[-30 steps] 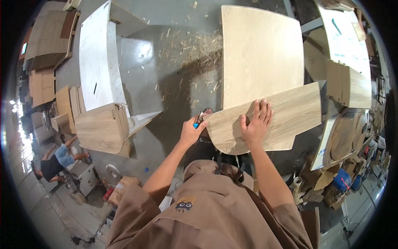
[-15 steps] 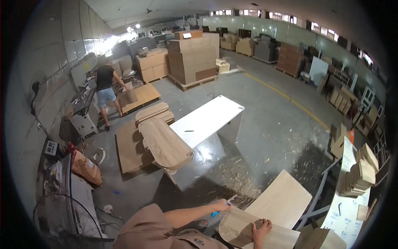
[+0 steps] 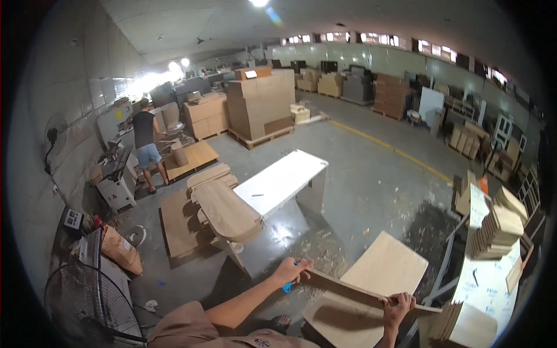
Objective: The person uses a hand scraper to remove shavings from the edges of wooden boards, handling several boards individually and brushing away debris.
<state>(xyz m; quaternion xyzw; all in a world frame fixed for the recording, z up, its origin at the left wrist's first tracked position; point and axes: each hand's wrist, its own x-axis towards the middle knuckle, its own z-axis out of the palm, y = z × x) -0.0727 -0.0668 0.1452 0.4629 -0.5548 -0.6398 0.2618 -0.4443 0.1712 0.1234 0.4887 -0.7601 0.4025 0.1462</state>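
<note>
Low in the head view, lifted clear of the floor: thin plywood panel, tilted, seen nearly edge-on.
Left hand: grip closed on the panel's left end, a small blue tool pinched in the same fist.
Right hand: fingers curled over the panel's right edge.
Directly under the panel: two larger plywood sheets lying flat.
Beyond the panel: white bench.
Right of the panel: stacked wood pieces.

Two hands, one wooden panel
</note>
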